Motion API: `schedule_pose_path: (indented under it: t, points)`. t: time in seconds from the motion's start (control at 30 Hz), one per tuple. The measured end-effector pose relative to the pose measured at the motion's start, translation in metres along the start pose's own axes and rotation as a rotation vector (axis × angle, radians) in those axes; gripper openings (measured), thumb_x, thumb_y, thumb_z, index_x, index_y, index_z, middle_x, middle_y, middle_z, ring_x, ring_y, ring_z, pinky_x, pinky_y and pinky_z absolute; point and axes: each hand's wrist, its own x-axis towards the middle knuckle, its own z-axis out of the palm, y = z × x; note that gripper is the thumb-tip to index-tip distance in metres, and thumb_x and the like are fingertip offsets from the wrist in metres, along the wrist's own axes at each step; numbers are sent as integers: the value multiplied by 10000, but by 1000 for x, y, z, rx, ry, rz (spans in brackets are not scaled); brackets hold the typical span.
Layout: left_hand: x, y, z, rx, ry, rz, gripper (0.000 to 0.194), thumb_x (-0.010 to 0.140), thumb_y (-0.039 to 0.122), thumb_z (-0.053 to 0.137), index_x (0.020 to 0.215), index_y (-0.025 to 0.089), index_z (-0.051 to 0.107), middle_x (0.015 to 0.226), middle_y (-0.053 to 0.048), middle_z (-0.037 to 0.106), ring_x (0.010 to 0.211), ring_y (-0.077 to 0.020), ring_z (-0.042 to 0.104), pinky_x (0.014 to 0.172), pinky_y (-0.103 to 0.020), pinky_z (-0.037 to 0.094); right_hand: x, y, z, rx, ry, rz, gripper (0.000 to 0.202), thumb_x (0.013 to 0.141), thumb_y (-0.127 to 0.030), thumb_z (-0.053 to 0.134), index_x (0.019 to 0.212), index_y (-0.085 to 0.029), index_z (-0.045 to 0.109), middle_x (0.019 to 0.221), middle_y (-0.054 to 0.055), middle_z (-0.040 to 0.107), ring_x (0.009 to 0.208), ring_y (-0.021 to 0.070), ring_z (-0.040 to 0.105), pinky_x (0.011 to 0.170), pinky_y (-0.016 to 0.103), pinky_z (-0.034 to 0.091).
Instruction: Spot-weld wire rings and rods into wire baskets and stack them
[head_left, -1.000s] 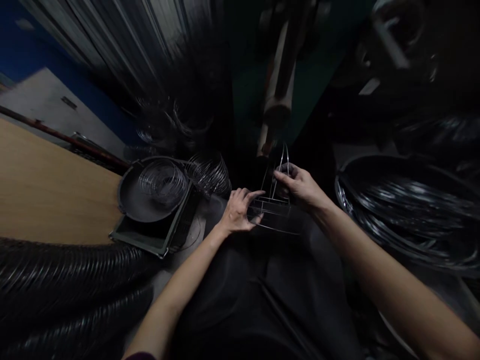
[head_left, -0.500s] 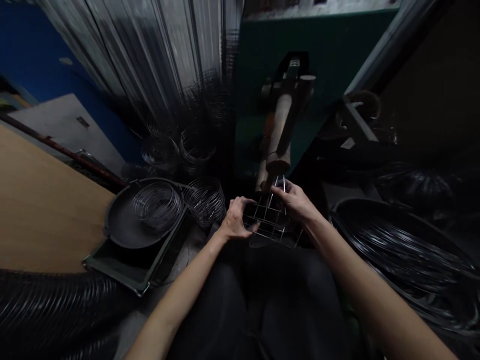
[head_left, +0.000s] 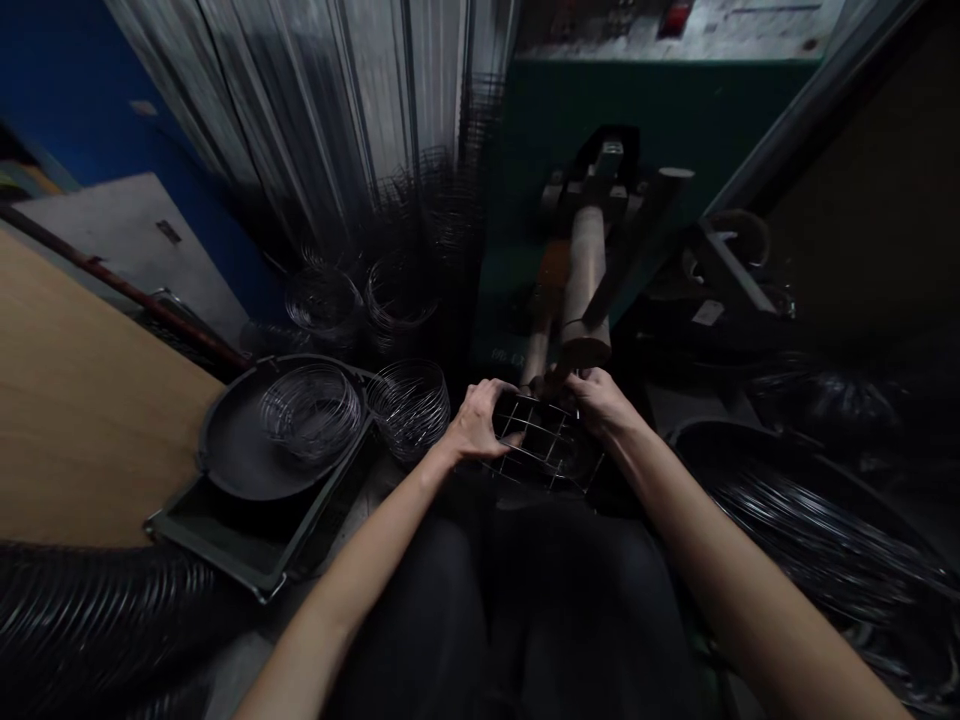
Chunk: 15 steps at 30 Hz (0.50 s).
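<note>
A small wire frame of crossed metal rods sits in front of me, just below the electrode arms of a green machine. My left hand grips its left side, with the thumb over the front wires and the fingers behind. At its upper right, my right hand is closed close to the end of the lower arm; its fingertips are partly hidden and seem to pinch the frame's edge. Above them hangs the thick cylindrical upper arm of the machine. Where the arm tips meet the wire is too dark to make out.
On the left, a black round tray holds wire rings on a green cart. More wire coils stand beside it. A bin of shiny wires lies to the right. The green machine body rises behind.
The wire frame has turned and tilted, its grid facing me more. My right hand has shifted slightly right, its fingers now more hidden behind the frame. The view has also shifted a little.
</note>
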Motion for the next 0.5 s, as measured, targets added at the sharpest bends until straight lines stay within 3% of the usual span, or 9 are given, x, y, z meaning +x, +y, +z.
schedule_pose_path:
  t: [0.17, 0.3, 0.4, 0.5]
  points:
    - [5, 2, -5, 7, -6, 1, 477, 639, 338, 670, 1045, 178, 477, 1039, -77, 587, 954, -235, 554, 846, -392, 408, 5, 2, 1, -5, 3, -15, 461, 464, -405, 818, 685, -185, 478, 517, -50, 459, 407, 57, 366, 362, 193, 300]
    - [5, 3, -8, 36, -20, 26, 446, 644, 299, 672, 1031, 173, 492, 999, -64, 592, 868, -210, 563, 807, -370, 412, 0, 1, 5, 23, 6, 34, 376, 613, -375, 763, 639, -205, 428, 435, -64, 380, 358, 54, 297, 322, 187, 239]
    - [6, 2, -9, 52, -22, 35, 474, 636, 285, 677, 1053, 166, 485, 991, -58, 586, 869, -207, 556, 812, -368, 409, -3, -6, 6, 93, 145, 95, 276, 753, -313, 652, 655, -198, 422, 443, -63, 379, 345, 46, 285, 315, 167, 235]
    - [5, 1, -9, 46, -42, 12, 464, 632, 295, 668, 1040, 172, 485, 981, -58, 578, 870, -209, 551, 798, -364, 416, -5, -15, 5, 200, 239, 136, 215, 808, -256, 584, 673, -184, 434, 513, -41, 450, 381, 44, 362, 356, 155, 324]
